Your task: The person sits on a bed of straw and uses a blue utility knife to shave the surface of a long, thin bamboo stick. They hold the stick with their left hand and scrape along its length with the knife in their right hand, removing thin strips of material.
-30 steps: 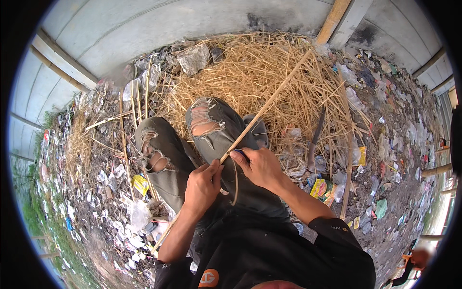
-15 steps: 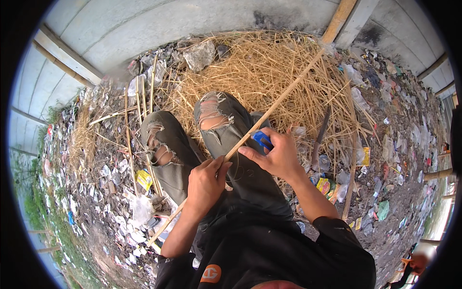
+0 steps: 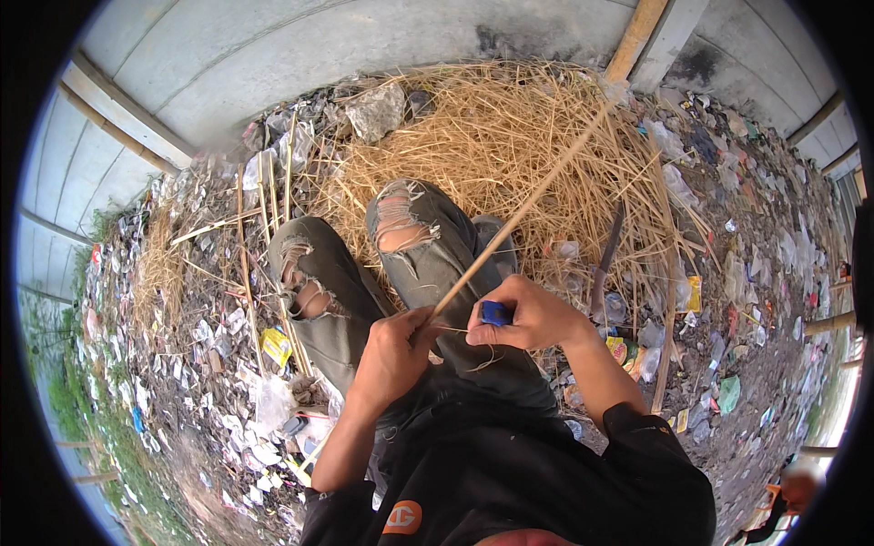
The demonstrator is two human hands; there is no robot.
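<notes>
"Seeing L hand [image 3: 394, 353]?"
"Yep, ctr frame, fingers pinching pale stick [image 3: 519, 218], which slants to upper rt."
"R hand [image 3: 535, 315]?"
"Just rt of ctr, fingers curled tight w/ blue tool [image 3: 496, 314]."

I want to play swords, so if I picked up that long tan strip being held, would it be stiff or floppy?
The long tan strip probably feels fairly stiff, since it runs nearly straight. It's likely light for its length, because it looks so thin. It might wobble, as so much of it sticks out past the left hand.
</notes>
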